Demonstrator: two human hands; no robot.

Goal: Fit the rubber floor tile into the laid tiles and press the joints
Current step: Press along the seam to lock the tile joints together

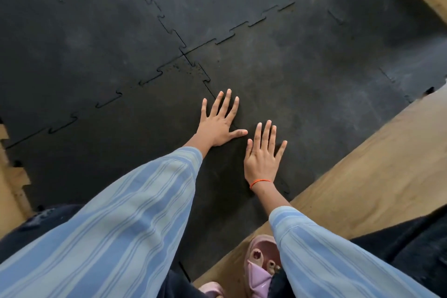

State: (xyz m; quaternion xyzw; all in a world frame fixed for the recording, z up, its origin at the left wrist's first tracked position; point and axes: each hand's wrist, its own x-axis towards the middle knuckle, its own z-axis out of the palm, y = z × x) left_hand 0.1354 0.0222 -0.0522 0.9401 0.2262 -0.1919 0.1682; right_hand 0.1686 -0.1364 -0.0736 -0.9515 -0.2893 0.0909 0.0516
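The rubber floor tile (pixel 314 75) lay flat among the laid tiles (pixel 79 38), its toothed edges meshed with its neighbours on the far side and on the left; by my reading the fitting itself was done and the pressing was under way. The left hand (pixel 217 126) rested palm down with fingers spread wide, holding nothing, over the interlocking seam (pixel 206 78) that ran back from the four-way corner (pixel 186 54); the right hand (pixel 262 157), likewise flat, spread and empty, lay just beside it on the tile's near part, an orange thread bracelet (pixel 260 182) at the wrist. The far joint (pixel 238 30) showed dark slits between several teeth, so I judged it not fully seated and probably the part left to press; the stretch of seam under the hands could not be seen.

The rubber was black, matt, scuffed and dusty, with a pitted patch near the corner; such a surface ought to grip a palm well and give a little under weight. Bare plywood subfloor (pixel 362 164) ran along the tile's right edge and showed again at the far right and at the left, where the teeth of a laid tile stood uncovered. Striped blue sleeves (pixel 125 220) covered both forearms; a pink sandal (pixel 260 271) stood on the plywood near the person's knees. No walls or furniture were in view.
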